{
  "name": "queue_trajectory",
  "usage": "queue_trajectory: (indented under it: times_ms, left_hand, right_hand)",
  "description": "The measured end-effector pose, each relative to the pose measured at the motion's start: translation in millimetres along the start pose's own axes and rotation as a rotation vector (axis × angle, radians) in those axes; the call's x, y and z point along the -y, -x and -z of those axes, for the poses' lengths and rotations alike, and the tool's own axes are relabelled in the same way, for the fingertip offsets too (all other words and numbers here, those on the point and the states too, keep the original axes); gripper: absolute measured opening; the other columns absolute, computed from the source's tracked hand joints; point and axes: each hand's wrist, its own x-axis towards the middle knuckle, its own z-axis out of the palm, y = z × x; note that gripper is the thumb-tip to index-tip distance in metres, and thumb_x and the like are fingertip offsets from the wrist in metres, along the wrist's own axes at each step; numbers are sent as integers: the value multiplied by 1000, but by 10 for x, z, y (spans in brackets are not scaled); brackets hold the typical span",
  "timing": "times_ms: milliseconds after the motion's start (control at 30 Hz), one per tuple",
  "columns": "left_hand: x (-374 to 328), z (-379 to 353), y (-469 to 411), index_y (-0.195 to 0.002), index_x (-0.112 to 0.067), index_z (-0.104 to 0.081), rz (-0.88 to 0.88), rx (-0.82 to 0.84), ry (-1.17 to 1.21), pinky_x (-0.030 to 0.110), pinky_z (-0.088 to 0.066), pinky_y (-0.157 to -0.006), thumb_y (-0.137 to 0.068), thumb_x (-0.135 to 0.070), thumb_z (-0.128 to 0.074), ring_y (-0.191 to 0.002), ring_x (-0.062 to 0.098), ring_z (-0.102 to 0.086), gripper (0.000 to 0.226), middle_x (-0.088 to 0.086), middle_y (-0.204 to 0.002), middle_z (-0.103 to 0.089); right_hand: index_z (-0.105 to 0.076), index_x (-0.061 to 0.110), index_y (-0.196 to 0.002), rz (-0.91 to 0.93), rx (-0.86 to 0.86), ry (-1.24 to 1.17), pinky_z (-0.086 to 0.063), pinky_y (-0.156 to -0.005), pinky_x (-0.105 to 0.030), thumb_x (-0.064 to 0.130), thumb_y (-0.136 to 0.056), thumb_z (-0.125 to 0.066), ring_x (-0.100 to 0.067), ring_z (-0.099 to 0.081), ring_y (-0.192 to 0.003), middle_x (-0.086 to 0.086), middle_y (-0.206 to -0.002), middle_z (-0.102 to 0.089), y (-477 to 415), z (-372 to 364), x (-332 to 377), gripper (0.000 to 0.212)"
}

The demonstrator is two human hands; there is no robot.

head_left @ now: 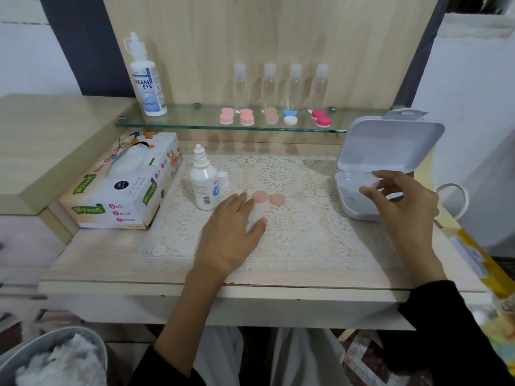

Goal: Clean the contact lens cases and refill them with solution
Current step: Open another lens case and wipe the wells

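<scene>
Your left hand lies flat with straight fingers, fingertips just beside the peach lens case. To the right of that case, your right hand pinches a small clear piece over the open white box.

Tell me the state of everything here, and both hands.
small solution bottle, upright, cap off.
bottle cap, standing beside it.
white box, lid open.
peach lens case, on the lace mat, lids seemingly on.
four clear bottles, capped.
tissue box, opened, tissue showing.
left hand, flat, fingertips by the peach lens case.
right hand, pinching a small pale item over the white box.
</scene>
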Motion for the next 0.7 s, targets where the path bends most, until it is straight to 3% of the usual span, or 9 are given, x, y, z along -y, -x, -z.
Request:
queue_trajectory:
  times_ms: [167,300,400,533,600,700]
  left_hand:
    - [10,-18,-14,-148,-23,-30,5,-5,8,26,-15,-113,-97,-48,-38,-144,7,-12,57,-10,-157,-19]
    - [26,-27,-11,-147,-23,-32,7,-6,16,28,-18,-114,-97,-48,-39,-144,7,-12,57,-10,-157,-20]
    - [28,-30,-13,-146,-26,-34,8,-1,30,29,-18,-113,-95,-47,-43,-144,7,-12,56,-11,-156,-22]
    - [47,-35,-4,-141,-30,-41,25,-21,73,32,-22,-112,-90,-48,-50,-143,5,-14,54,-14,-153,-27]
    - [50,-44,-8,-139,-32,-45,27,-28,85,32,-23,-111,-89,-48,-52,-142,4,-16,52,-14,-153,-29]
    - [41,-43,-14,-131,-37,-52,24,-41,115,32,-26,-109,-88,-47,-55,-141,4,-18,44,-14,-151,-33]
  right_hand:
    - [-72,19,-101,-38,88,-180,-45,-63,-10,30,-77,-80,-4,-56,-69,7,-81,-66,158,-194,288,28]
    - [-75,19,-99,-13,288,-226,-44,-64,-12,28,-76,-79,-5,-56,-71,9,-85,-67,328,-444,483,26]
    - [-74,23,-99,22,423,-143,-38,-74,-14,33,-76,-79,-2,-51,-85,10,-96,-62,426,-591,506,26]
    - [-75,25,-99,45,474,-39,-29,-85,-10,55,-68,-65,-6,-43,-106,12,-107,-55,438,-650,468,44]
    - [-75,27,-101,57,490,1,-33,-89,-21,60,-69,-65,-10,-41,-109,14,-109,-53,431,-647,449,47]
    - [-74,30,-105,80,498,36,-34,-97,-35,48,-77,-74,-8,-37,-108,14,-112,-53,440,-639,451,33]
